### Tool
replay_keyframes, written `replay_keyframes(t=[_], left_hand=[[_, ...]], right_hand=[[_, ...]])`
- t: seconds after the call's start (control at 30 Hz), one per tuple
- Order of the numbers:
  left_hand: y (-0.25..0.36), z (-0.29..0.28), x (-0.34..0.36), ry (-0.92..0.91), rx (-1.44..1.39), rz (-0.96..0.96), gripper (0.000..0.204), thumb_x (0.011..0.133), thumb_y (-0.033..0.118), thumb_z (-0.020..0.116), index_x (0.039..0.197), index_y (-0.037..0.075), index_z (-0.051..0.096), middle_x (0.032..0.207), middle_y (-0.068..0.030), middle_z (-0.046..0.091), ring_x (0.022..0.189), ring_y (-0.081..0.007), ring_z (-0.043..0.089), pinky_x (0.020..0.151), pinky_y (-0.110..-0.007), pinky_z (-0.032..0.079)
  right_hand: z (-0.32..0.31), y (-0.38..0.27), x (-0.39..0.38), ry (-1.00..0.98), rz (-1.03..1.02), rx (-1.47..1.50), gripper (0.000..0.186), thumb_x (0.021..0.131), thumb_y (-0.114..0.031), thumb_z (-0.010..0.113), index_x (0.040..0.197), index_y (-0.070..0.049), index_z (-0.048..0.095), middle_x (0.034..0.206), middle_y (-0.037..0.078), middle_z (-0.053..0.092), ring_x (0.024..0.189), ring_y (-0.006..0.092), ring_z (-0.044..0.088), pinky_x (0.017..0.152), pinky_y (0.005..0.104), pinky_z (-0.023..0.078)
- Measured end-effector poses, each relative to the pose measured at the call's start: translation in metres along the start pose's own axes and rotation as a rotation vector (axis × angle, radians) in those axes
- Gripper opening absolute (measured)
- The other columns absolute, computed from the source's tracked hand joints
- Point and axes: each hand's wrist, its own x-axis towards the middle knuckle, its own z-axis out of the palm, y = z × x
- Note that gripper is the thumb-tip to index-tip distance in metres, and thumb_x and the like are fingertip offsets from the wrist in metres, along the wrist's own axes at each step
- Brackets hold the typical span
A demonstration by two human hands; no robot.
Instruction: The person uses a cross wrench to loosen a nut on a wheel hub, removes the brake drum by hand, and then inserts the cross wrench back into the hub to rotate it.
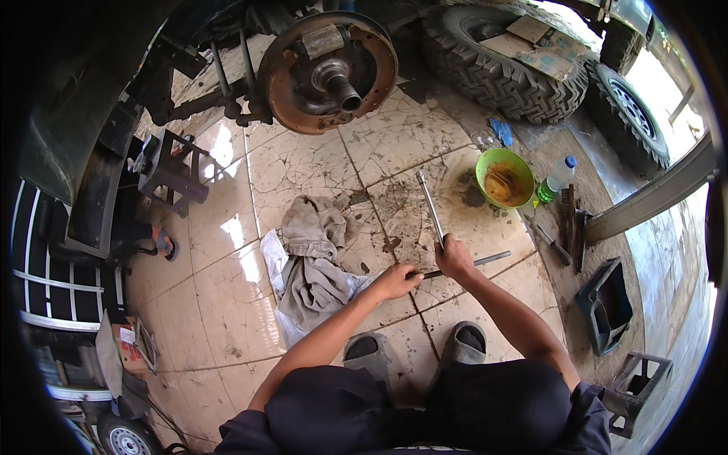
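Note:
I squat over the tiled floor. My right hand [455,258] is wrapped round an upright silver socket wrench [429,205], whose head points away from me. My left hand [398,280] is closed on one end of a dark metal rod [493,257], which lies crosswise under my right hand and sticks out to the right. Left of my hands, a crumpled grey cloth [315,227] lies on white material [274,250]. A green bowl [503,173] with brownish contents stands beyond my right hand.
A rusty hub [299,98] hangs above, tires [531,98] lie upper right. Right: a bottle [557,182], tools [553,246], black tray [599,311], hollow block [637,387], post [629,205]. Left: metal stand [171,174], another person's sandalled foot [163,243].

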Motion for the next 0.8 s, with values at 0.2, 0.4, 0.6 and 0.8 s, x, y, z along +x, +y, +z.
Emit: replay_keyframes(t=[0.2, 0.4, 0.6, 0.8], left_hand=[[-0.001, 0.007, -0.009, 0.026, 0.137, 0.036, 0.037, 0.090, 0.038, 0.064, 0.108, 0.006, 0.069, 0.099, -0.0163, 0.071, 0.094, -0.0326, 0.069, 0.083, -0.040, 0.053], [0.009, 0.007, -0.006, 0.133, 0.298, -0.160, 0.046, 0.085, 0.050, 0.067, 0.103, 0.008, 0.072, 0.096, -0.0152, 0.072, 0.092, -0.0321, 0.069, 0.079, -0.040, 0.054], [-0.011, 0.009, -0.003, 0.152, 0.249, -0.119, 0.046, 0.085, 0.049, 0.068, 0.101, 0.006, 0.072, 0.092, -0.0156, 0.072, 0.089, -0.0328, 0.070, 0.078, -0.040, 0.054], [-0.020, 0.011, 0.007, 0.165, 0.258, -0.104, 0.044, 0.084, 0.044, 0.071, 0.100, 0.004, 0.072, 0.090, -0.0167, 0.070, 0.087, -0.0353, 0.068, 0.076, -0.041, 0.053]], right_hand=[[0.011, 0.006, -0.004, -0.033, -0.008, -0.018, 0.035, 0.092, -0.031, 0.059, 0.091, 0.003, 0.053, 0.079, 0.029, 0.064, 0.078, 0.0488, 0.061, 0.071, 0.0551, 0.049], [0.014, 0.009, -0.001, 0.002, -0.129, -0.037, 0.029, 0.089, -0.023, 0.059, 0.092, 0.005, 0.052, 0.085, 0.030, 0.063, 0.081, 0.0469, 0.063, 0.075, 0.0535, 0.051], [-0.005, 0.011, 0.007, 0.035, -0.211, -0.085, 0.031, 0.088, -0.028, 0.062, 0.097, 0.002, 0.057, 0.093, 0.026, 0.064, 0.084, 0.0442, 0.064, 0.075, 0.0505, 0.052], [-0.018, 0.025, 0.017, -0.016, -0.103, -0.031, 0.034, 0.089, -0.034, 0.062, 0.097, -0.001, 0.057, 0.089, 0.025, 0.066, 0.083, 0.0438, 0.065, 0.075, 0.0501, 0.053]])
